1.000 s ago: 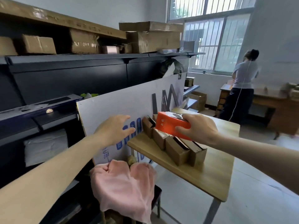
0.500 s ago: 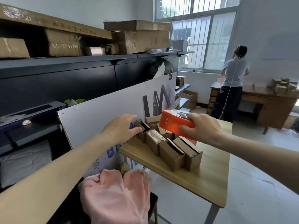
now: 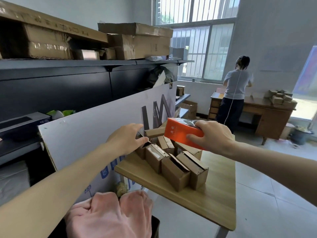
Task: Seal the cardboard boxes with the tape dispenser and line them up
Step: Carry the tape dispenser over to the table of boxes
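Several big cartons (image 3: pixel 137 43) sit on the dark shelf at far left. What stands below them?

One white board (image 3: pixel 96 134) leans against the shelving, with a pink cloth (image 3: pixel 109 219) bunched at its near foot.

And the left hand (image 3: pixel 127 140)?

It reaches past the board to the wooden surface (image 3: pixel 197 201). The fingers are nearly straight and spread, and the thumb tip is against the raised flap of the leftmost box (image 3: pixel 141 152).

How do the cardboard boxes (image 3: pixel 173 167) lie?

A row of small ones slants from far left to near right, sides touching, top flaps ajar. A few more lie jumbled just behind the row.

Where is the tape dispenser (image 3: pixel 181 134)?

It's orange, held over the far end of that pile. The right hand (image 3: pixel 212 136) grips it, fingers curled over its top and thumb on its orange face.

Anything further right?

A person (image 3: pixel 235 86) stands with back turned at a far surface (image 3: pixel 271 115) of dark wood, which has small boxes heaped on its right end.
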A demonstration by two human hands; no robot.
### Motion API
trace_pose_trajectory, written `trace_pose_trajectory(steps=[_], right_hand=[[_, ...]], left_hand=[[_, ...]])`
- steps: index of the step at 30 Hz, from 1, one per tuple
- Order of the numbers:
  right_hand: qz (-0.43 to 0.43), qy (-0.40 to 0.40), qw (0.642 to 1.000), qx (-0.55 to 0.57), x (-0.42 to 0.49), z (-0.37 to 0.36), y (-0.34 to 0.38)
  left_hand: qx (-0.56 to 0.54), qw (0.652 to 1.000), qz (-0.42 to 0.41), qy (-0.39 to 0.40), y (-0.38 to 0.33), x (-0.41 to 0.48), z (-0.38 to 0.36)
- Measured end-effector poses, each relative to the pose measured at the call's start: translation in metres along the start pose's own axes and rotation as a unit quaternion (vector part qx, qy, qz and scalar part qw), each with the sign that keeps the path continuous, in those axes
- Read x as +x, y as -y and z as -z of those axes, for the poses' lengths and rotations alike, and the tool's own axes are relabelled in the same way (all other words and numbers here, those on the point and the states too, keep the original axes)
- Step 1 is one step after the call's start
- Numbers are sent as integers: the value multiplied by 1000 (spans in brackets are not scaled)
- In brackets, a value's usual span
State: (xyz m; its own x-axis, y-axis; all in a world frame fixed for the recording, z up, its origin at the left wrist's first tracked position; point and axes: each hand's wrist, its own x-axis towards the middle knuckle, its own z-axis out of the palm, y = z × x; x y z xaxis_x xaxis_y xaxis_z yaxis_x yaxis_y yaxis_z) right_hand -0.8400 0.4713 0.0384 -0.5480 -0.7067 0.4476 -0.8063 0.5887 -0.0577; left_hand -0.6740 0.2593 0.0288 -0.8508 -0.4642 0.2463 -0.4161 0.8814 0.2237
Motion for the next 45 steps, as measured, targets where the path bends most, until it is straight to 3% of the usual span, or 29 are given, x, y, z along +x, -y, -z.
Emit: trace_pose_trajectory(steps=[10, 21, 33, 39, 45], right_hand=[[-22, 18, 999, 17, 9, -14, -51], [-73, 11, 997, 4, 24, -20, -219], [-48, 52, 997, -7, 33, -4, -460], [-55, 45, 997, 14, 59, -33, -534], [-63, 59, 995, 42, 93, -73, -558]], left_hand=[[1, 999, -34, 15, -42, 57, -23], [-34, 996, -80, 34, -172, 154, -84], [-39, 998, -39, 27, -346, 241, -158], [-12, 998, 14, 55, -374, 274, -192], [-3, 997, 26, 67, -374, 318, -213]])
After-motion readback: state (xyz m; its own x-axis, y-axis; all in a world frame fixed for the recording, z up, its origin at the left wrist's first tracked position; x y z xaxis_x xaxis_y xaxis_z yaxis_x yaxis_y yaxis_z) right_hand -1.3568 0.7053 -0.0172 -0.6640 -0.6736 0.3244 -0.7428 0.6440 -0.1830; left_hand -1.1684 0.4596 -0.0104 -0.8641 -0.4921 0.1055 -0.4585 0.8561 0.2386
